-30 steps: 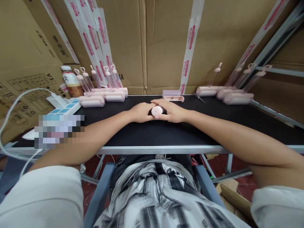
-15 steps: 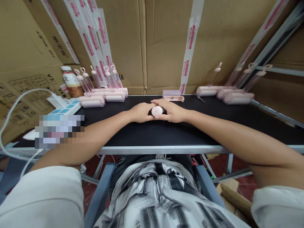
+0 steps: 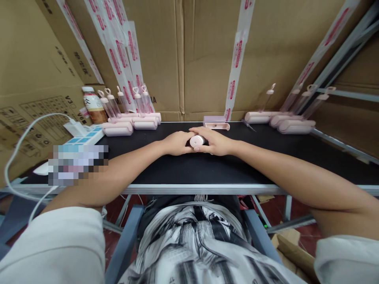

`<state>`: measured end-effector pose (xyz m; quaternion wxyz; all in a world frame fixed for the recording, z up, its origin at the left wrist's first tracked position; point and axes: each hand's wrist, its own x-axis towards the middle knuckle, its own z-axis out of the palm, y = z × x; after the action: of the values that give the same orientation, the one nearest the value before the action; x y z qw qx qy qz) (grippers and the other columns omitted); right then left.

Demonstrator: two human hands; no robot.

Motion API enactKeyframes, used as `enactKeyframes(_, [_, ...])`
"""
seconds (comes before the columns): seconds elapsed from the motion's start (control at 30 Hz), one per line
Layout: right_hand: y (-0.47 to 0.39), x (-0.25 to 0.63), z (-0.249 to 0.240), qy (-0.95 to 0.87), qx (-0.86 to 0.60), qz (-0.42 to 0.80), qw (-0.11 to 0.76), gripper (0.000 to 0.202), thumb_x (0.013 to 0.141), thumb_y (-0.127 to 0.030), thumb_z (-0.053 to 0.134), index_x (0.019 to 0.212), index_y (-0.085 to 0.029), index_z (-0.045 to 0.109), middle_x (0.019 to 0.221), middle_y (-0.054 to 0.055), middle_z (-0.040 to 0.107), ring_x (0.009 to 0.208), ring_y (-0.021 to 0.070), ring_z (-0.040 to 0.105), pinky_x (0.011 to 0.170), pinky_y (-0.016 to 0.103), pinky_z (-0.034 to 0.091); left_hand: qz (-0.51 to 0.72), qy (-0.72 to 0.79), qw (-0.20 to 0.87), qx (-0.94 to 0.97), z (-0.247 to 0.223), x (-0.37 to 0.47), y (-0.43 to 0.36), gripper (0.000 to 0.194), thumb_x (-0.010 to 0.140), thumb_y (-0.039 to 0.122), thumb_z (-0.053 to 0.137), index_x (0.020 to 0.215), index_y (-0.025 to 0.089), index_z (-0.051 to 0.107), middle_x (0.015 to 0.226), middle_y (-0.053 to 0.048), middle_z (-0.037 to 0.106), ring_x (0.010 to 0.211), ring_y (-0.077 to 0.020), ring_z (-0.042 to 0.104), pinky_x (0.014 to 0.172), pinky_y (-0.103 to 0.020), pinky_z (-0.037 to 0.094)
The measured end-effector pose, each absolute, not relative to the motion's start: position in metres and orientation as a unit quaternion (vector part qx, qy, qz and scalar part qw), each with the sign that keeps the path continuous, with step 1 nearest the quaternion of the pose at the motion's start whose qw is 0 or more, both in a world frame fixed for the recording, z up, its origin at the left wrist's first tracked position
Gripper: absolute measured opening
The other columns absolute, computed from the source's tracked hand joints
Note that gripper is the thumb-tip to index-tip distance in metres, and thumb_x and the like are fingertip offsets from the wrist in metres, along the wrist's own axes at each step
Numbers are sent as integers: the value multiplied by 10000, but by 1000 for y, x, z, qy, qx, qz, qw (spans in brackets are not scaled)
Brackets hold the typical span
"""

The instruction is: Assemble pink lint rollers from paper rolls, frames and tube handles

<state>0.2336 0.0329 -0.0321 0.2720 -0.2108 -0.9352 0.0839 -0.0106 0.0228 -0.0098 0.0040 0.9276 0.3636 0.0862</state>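
Observation:
Over the middle of the black table, a small pale pink cylinder (image 3: pixel 196 141) lies between both hands, its round end with a tiny central hole facing me. My left hand (image 3: pixel 178 142) closes on it from the left, its thumb and fingertips against the side. My right hand (image 3: pixel 217 141) wraps it from the right, thumb below and fingers over the top. The hands hide most of the cylinder's length. Just beyond them sit an open pink case part (image 3: pixel 217 126) and a translucent lilac piece (image 3: pixel 213 118).
Pink cases with clear, loop-topped tubes stand in groups at the back left (image 3: pixel 117 129) and back right (image 3: pixel 297 127). A small metal tool (image 3: pixel 249 125) lies beside the right group. At left are a drink bottle (image 3: pixel 94 105), a power strip (image 3: pixel 85 136) and a white cable (image 3: pixel 12 157).
The whole view has shifted slightly, so things sit a little lower in the picture. Both hands keep their hold on the pink cylinder, with hardly any other movement.

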Motion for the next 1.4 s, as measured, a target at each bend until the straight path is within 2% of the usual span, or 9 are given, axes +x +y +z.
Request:
enactKeyframes(0.27, [32,234,-31,-936,-213,83,266,933,986,-794,621,1637,-140,489,1598,259,603,1414,430,618,1187,675,487,86,360,9,929,-11,-12,25,451,992,542,705,1244,168,692,1263,-156,814,1082,-335,800,845,-373,564])
enactKeyframes(0.53, [33,233,-32,-937,-213,77,266,951,983,-807,611,1627,-116,497,1589,272,606,1413,438,614,1192,675,481,80,362,13,929,-10,-12,23,498,998,547,700,1326,174,672,1324,-159,800,1132,-341,793,891,-381,575])
enactKeyframes(0.87, [33,233,-32,-935,-208,85,274,911,981,-785,638,1642,-173,502,1588,245,617,1406,428,626,1188,674,487,84,357,13,930,-11,-13,24,479,992,538,704,1300,172,681,1326,-155,800,1123,-332,794,887,-375,577])
enactKeyframes(1.13, [32,233,-31,-935,-218,85,266,970,966,-814,631,1632,-121,503,1579,272,611,1412,437,614,1198,669,478,82,360,16,929,-9,-12,23,467,989,527,712,1288,169,686,1308,-158,805,1114,-335,795,879,-375,576])
enactKeyframes(1.4, [34,234,-33,-935,-211,81,272,926,976,-799,635,1642,-170,498,1590,245,612,1409,430,623,1187,678,488,83,361,20,929,-9,-12,21,471,992,520,716,1305,170,681,1326,-156,800,1127,-332,793,889,-373,573])
